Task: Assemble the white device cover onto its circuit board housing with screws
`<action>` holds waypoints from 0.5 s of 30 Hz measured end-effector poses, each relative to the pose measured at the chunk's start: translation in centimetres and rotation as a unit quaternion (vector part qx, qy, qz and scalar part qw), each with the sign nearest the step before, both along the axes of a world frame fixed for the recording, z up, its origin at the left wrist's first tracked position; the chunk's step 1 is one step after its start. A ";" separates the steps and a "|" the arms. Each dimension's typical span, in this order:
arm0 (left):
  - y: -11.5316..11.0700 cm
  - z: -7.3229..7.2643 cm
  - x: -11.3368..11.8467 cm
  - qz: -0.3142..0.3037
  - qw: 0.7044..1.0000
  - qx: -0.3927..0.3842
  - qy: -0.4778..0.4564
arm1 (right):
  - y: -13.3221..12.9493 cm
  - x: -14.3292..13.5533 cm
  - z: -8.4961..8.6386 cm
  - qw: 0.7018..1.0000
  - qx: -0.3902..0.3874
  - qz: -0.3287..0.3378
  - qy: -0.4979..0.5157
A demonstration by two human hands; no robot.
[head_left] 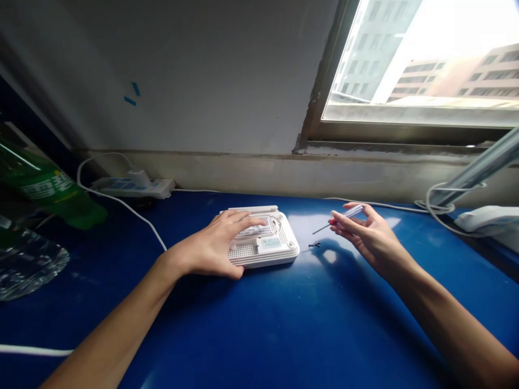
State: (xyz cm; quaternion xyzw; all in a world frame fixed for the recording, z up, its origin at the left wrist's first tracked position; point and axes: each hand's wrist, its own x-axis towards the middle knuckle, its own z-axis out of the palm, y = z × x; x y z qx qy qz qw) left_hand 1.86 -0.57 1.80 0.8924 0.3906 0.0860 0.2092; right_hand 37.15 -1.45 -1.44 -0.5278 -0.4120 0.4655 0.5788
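A white vented plastic device [286, 246] lies on the blue table, its labelled face up, with round screw recesses at its right corners. Across its left part spreads my left hand [221, 237], gripping it with the thumb at the front edge and the fingers over the top. My right hand [365, 229] pinches a small screwdriver [348, 215] with a clear handle and red collar. The screwdriver's thin shaft points down and left, apart from the device. Below its tip, a few small dark screws [315, 245] lie together on the table.
At the left stand a green bottle [60, 189] and a clear plastic bottle [32, 267]. A power strip [150, 187] with a plugged-in white cable sits by the wall. On the right, a grey metal pole [478, 167] has cable wound around it, near a white object [490, 221].
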 end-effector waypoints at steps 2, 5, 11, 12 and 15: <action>0.0 0.1 -0.4 -0.023 1.000 -0.002 0.001 | 0.0 0.1 -0.1 1.000 -0.003 0.001 -0.004; -0.2 -0.6 0.2 -0.016 0.999 0.045 -0.006 | -0.1 0.0 -0.1 1.000 0.007 0.003 -0.005; -1.0 -2.3 2.5 0.035 0.991 0.128 -0.008 | -0.2 0.1 0.1 1.000 0.007 0.004 -0.015; -1.1 -2.3 2.6 0.039 0.990 0.133 -0.004 | -0.2 0.1 0.2 1.000 0.007 0.007 -0.012; -1.1 -2.3 2.7 0.037 0.990 0.139 0.003 | -0.3 -0.1 0.6 1.000 0.008 0.023 -0.002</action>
